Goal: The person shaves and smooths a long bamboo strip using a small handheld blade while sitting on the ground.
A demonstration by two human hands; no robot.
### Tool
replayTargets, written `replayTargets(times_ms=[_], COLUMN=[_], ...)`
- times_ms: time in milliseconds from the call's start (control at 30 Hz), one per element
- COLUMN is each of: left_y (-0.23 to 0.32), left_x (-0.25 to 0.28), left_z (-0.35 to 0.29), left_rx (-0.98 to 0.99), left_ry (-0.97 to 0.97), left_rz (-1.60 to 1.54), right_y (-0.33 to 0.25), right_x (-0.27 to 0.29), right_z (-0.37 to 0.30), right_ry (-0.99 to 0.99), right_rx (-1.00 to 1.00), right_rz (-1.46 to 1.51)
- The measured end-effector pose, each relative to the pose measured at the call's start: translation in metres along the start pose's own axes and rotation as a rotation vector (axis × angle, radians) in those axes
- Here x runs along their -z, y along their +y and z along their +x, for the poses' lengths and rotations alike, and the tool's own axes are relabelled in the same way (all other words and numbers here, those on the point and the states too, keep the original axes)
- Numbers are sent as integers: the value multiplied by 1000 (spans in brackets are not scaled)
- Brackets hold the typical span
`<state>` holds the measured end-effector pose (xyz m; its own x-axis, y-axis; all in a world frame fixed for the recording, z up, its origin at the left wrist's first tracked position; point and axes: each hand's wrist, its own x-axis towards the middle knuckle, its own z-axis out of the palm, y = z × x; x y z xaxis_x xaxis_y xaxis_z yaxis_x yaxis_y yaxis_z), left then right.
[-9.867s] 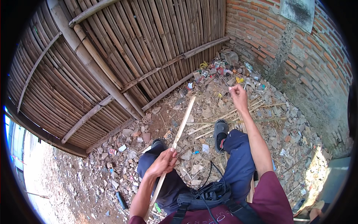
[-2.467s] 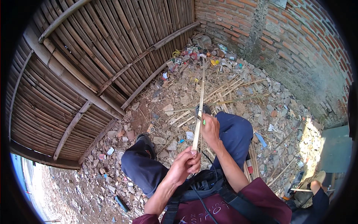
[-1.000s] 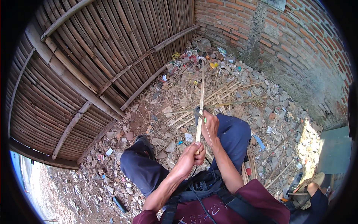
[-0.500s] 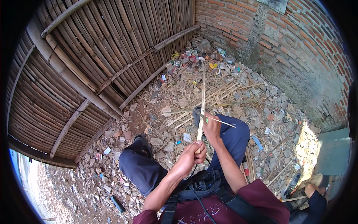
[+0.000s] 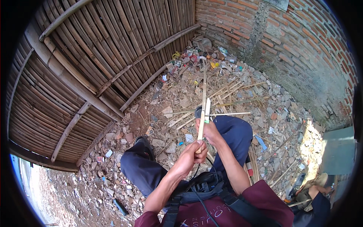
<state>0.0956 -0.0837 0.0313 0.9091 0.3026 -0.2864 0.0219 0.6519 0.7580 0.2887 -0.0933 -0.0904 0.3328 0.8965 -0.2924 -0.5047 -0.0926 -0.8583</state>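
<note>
A long, pale bamboo strip (image 5: 204, 87) stretches away from me between my knees. My left hand (image 5: 192, 154) is closed around its near end. Just beyond, my right hand (image 5: 209, 131) grips a knife (image 5: 207, 107), whose blade points away from me and lies against the strip's right side. A bit of green shows at the knife's handle; the fingers hide the rest. To the right of the blade, a thin pale sliver (image 5: 232, 114) sticks out sideways above my right knee. Whether it is still joined to the strip I cannot tell.
Several cut bamboo strips (image 5: 227, 90) lie on stony, littered ground ahead. A bamboo slat wall (image 5: 113, 49) stands at left, a brick wall (image 5: 280, 41) at the back right. Another person's arm (image 5: 317, 196) shows at lower right, near a grey-green panel (image 5: 339, 151).
My right hand has shifted slightly left and toward me, and the knife blade has turned to point away along the strip. The thin sliver now lies nearly level. My left hand has barely moved.
</note>
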Motion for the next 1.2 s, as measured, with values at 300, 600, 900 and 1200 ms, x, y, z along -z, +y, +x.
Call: replayTargets(times_ms=[300,600,900,1200], left_y=[55,86,93,91], left_x=[5,15,14,9], left_z=[-14,-2,0,5], left_rx=[-89,-154,-184,-189], left_ry=[46,0,-9,13], left_rz=[-109,-82,-69,13], right_y=[-115,0,250,242], right_x=[52,325,340,295], right_z=[-152,-167,-113,-99], right_ry=[-250,1007,544,416], right_rx=[12,334,-573,-580], right_rz=[-2,-1208,-1122,-1250])
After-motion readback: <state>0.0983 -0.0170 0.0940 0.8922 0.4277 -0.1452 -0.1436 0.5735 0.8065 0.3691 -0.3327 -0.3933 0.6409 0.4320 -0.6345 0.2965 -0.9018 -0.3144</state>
